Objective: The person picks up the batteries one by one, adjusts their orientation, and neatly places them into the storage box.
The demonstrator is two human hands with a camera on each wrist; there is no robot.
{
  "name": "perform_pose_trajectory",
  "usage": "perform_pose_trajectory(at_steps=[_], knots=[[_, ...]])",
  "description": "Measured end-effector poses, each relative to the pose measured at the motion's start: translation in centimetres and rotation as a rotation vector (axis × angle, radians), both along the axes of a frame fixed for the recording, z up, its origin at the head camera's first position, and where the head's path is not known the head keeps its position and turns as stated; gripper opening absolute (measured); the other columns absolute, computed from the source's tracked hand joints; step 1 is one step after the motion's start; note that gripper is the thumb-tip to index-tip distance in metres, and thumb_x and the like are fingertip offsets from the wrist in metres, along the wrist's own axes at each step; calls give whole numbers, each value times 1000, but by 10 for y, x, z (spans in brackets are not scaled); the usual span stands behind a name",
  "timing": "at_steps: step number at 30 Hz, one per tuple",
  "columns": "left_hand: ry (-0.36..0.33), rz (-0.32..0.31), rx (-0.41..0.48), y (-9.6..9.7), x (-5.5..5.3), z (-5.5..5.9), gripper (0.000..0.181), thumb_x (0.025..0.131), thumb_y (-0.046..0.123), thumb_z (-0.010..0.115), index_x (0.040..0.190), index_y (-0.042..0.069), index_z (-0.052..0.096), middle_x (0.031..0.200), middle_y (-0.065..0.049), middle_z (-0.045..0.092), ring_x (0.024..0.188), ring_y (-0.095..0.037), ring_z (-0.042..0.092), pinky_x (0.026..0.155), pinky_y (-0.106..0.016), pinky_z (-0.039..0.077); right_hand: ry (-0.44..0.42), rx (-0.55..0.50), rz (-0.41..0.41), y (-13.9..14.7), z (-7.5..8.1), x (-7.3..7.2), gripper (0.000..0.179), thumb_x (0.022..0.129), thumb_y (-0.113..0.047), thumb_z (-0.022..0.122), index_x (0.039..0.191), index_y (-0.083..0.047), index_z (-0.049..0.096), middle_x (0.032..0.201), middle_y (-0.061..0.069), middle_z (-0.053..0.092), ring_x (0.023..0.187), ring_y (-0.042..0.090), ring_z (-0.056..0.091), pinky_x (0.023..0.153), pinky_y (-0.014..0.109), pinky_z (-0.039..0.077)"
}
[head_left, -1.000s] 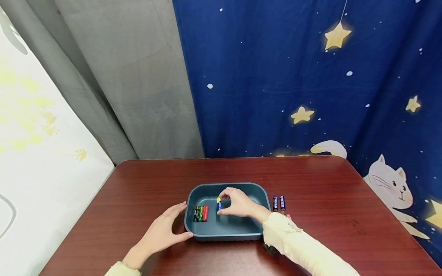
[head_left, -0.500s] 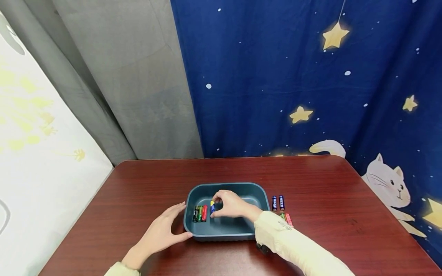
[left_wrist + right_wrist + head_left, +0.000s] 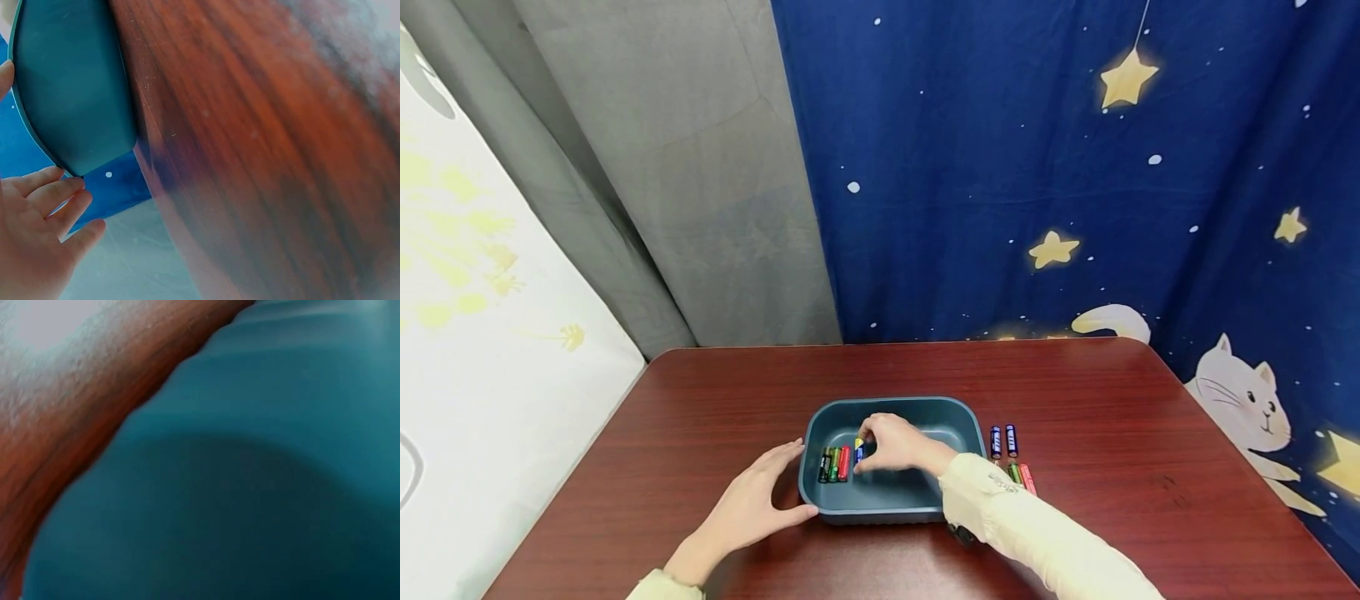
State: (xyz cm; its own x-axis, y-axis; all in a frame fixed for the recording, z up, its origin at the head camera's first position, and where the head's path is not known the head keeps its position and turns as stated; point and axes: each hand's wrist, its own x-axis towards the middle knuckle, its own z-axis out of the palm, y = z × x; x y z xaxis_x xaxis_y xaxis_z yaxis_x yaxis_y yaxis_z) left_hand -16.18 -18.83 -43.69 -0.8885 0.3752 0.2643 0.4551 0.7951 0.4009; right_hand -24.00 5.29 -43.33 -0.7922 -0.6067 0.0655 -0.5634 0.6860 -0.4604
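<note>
A dark teal plastic bin [image 3: 898, 502] sits on the table. My right hand [image 3: 898, 444] reaches inside it and pinches a blue battery with a yellow end [image 3: 859, 451] between thumb and fingers, upright in the head view. Just left of that battery lies a side-by-side row with a black battery [image 3: 825, 465], a green battery [image 3: 834, 465] and a red battery [image 3: 844, 463]. My left hand [image 3: 751, 510] spreads along the bin's left end, fingertips and thumb at the rim; the left wrist view shows its fingers [image 3: 53, 197] at the bin's corner. The right wrist view shows only bin wall [image 3: 219, 394] and table.
Right of the bin, two blue batteries [image 3: 1003, 441] lie on the brown table [image 3: 1097, 417]. Nearer, a green battery [image 3: 1016, 473] and a red battery [image 3: 1027, 479] lie partly behind the right sleeve [image 3: 1022, 517]. Curtains [image 3: 970, 167] hang behind the table.
My right hand has moved left inside the bin with the blue battery, bringing it beside the row. More of the batteries right of the bin show now. The left hand stays put.
</note>
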Motion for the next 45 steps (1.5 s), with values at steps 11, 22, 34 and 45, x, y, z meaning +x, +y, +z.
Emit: perform_pose_trajectory(at_steps=[11, 22, 34, 45], knots=[[33, -2, -5, -1, -1, -3, 80, 66, 58, 70, 130, 15, 50, 133, 1, 48, 121, -18, 44, 90, -43, 44, 10, 29, -50, -12, -1, 6, 39, 65, -36, 78, 87, -8, 63, 77, -3, 55, 68, 6, 47, 62, 19, 42], [31, -4, -1, -1, -1, -3, 80, 66, 58, 70, 131, 16, 50, 133, 2, 48, 122, -17, 44, 91, -42, 44, -4, 36, -81, -15, -3, 9, 40, 64, -38, 78, 87, -8, 63, 76, -3, 55, 66, 6, 46, 56, 18, 41], [32, -3, 7, -1, 0, -2, 80, 66, 59, 70, 131, 17, 50, 133, 2, 48, 122, -17, 43, 90, -42, 44, 19, 5, -79, -12, -5, 7, 45, 65, -40, 78, 92, -7, 64, 83, 0, 59, 71, 7, 49, 64, 20, 44], [26, 1, 5, -2, 0, -3, 81, 66, 61, 68, 131, 16, 50, 133, 2, 48, 122, -17, 44, 90, -43, 44, -17, -69, -92, 8, 5, 2, 53, 68, -38, 76, 106, -2, 62, 95, 7, 62, 86, 18, 57, 72, 27, 47]])
